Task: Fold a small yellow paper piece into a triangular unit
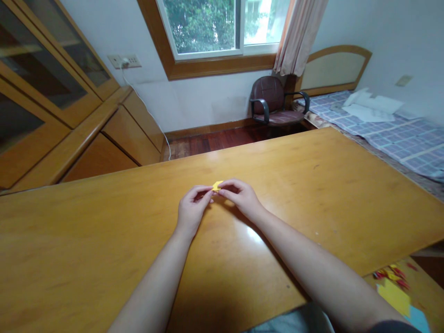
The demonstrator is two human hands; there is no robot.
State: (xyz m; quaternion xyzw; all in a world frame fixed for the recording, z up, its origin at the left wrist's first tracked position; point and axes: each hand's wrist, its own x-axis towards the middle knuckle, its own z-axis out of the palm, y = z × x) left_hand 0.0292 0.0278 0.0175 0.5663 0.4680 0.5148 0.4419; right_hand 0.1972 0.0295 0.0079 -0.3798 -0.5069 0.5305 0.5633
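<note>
A small folded piece of yellow paper (217, 186) is pinched between both my hands above the middle of a wide wooden table (104, 240). My left hand (191, 209) grips its left end with curled fingers. My right hand (240, 196) grips its right end, fingers also closed. Both forearms reach in from the bottom edge of the view.
Small red and yellow folded paper pieces (391, 274) and flat yellow and blue sheets (395, 296) lie on a lower surface at the bottom right. A brown armchair (274, 102) stands beyond the table, a bed (391, 125) at the right, wooden cabinets (62, 101) at the left.
</note>
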